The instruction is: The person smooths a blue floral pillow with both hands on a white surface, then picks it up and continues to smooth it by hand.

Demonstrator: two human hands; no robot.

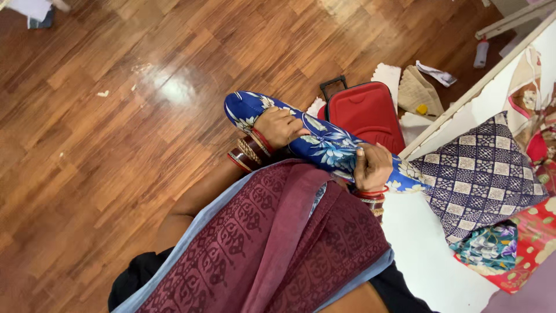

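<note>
Maroon scarf (278,243) nearest; left hand (281,126), right hand (372,167) closed, gripping blue floral cloth (324,145).

Blue floral pillow (324,142), tilted, lengthwise above red suitcase (366,113)

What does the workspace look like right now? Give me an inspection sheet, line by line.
Surface: white bed sheet at right; glossy wood floor below.
Job's things: blue floral pillow, held across the body above the floor.
Clutter: checked cushion and coloured fabrics on the bed; paper scraps on the floor.
Hands: left hand grips the pillow near its rounded end; right hand grips it near the bed edge.
Cables: nothing seen.
Surroundings: red suitcase standing beside the bed, folded cloths, a small bottle.
</note>
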